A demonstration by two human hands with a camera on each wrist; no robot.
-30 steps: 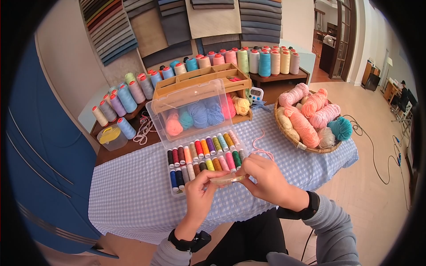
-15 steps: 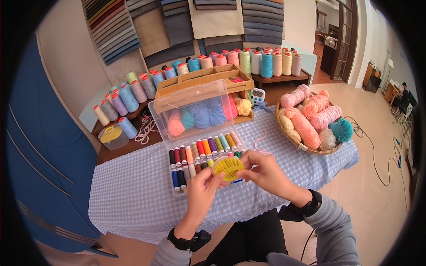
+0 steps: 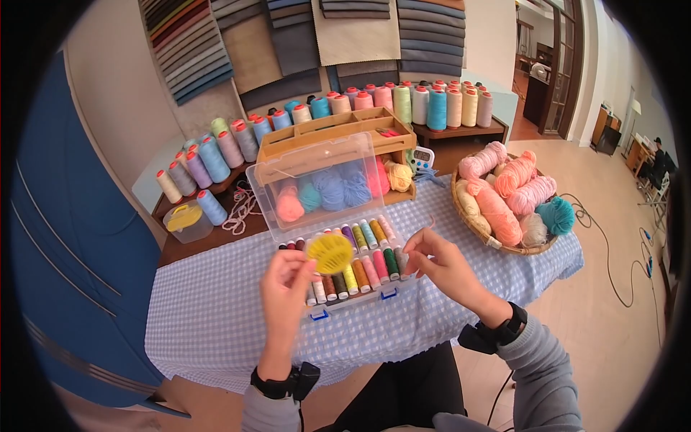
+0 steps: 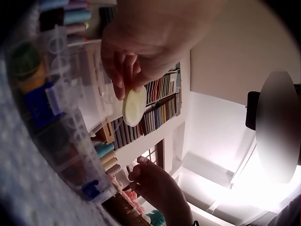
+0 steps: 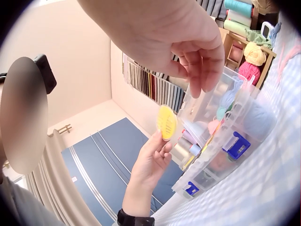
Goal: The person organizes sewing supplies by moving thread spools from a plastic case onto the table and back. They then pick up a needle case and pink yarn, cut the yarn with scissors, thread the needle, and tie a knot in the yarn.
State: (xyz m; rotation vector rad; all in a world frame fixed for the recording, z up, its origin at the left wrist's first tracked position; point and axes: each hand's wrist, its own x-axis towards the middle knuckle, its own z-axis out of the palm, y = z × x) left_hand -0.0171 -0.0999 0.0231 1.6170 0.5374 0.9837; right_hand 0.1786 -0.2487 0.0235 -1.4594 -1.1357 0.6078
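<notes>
My left hand pinches a round, flat yellow case by its edge, above the thread box. Slender strips or slots show on the case's face, and its pale back shows in the left wrist view. To the right, my right hand hovers at the box's right end, apart from the case. Its thumb and forefinger are bent close together; whether something thin is between them, I cannot tell. Below is the clear box with rows of coloured thread spools, its transparent lid raised and blue latches in front.
A basket of yarn stands on the right of the checked cloth. Behind the lid is a wooden organiser. Thread cones line the back, and a yellow-lidded tub sits at the left.
Both hands held the case together before. My right hand has let go of it and moved slightly right, while my left has carried it left and up, uncovering several spools and the latches.
</notes>
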